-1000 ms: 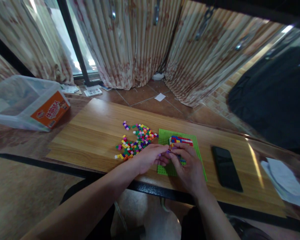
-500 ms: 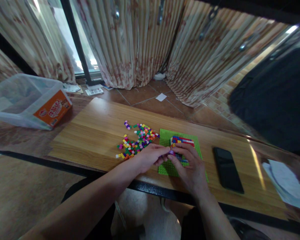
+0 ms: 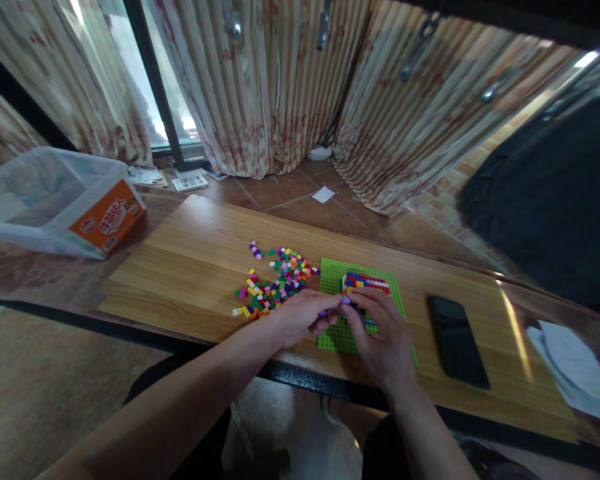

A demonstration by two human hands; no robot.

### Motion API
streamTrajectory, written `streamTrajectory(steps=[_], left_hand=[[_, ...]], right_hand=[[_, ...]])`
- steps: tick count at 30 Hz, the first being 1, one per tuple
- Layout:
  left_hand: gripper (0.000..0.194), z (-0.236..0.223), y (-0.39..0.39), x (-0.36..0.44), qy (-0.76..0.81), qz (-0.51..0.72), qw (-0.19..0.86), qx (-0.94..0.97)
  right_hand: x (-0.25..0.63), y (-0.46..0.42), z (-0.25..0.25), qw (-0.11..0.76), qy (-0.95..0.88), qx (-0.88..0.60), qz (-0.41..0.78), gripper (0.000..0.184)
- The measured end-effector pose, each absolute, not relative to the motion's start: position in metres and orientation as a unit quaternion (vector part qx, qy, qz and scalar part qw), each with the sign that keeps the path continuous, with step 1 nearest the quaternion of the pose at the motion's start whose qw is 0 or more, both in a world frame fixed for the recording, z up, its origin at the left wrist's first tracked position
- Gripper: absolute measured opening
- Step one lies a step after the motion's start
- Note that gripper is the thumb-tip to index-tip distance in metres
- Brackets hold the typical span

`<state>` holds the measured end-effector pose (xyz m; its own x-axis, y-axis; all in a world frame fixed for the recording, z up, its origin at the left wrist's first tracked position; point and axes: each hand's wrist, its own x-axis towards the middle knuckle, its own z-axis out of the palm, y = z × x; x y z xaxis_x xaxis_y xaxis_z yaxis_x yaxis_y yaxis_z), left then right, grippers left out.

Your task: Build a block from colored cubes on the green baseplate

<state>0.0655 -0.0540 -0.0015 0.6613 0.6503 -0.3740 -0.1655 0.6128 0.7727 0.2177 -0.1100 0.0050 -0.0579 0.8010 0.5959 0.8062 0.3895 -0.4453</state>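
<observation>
My left hand [image 3: 305, 315] and my right hand [image 3: 384, 327] meet over a green studded baseplate [image 3: 333, 341]. Between their fingertips are small purple bricks [image 3: 346, 301], pinched from both sides. The left fingers also cover another bit of purple. On the plate, partly behind my right fingers, stands a block of red, white, blue and yellow bricks [image 3: 366, 280]. My right hand hides its near side. Left of the plate, a loose pile of small coloured bricks [image 3: 285, 273] lies on the wooden board.
A black phone [image 3: 457, 340] lies right of the baseplate, with white papers [image 3: 575, 363] farther right. A clear plastic bin [image 3: 55, 200] with an orange label stands at the left. The wooden board [image 3: 180, 267] ends at a dark front edge.
My fingertips have shifted slightly on the purple bricks, and more purple shows at the left fingers. Both hands stay over the baseplate.
</observation>
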Motion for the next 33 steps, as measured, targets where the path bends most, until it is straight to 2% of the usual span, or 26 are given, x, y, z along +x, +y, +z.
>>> streamTrajectory(steps=[4, 9, 15, 25, 33], left_hand=[[0.036, 0.001, -0.055, 0.066, 0.347, 0.237, 0.822, 0.384], [0.031, 0.007, -0.056, 0.066, 0.358, 0.219, 0.793, 0.44], [0.027, 0.0, -0.054, 0.067, 0.395, 0.237, 0.717, 0.523], [0.033, -0.017, -0.059, 0.075, 0.305, 0.217, 0.694, 0.615], [0.037, -0.011, -0.062, 0.077, 0.292, 0.191, 0.657, 0.669]], right_hand=[[0.222, -0.11, 0.004, 0.384, -0.742, -0.55, 0.019, 0.02], [0.238, -0.108, 0.007, 0.379, -0.741, -0.553, 0.045, 0.016], [0.267, -0.11, 0.013, 0.322, -0.755, -0.571, 0.015, 0.019], [0.272, -0.114, 0.004, 0.236, -0.793, -0.562, -0.015, 0.021], [0.273, -0.115, 0.003, 0.256, -0.774, -0.579, 0.014, 0.024]])
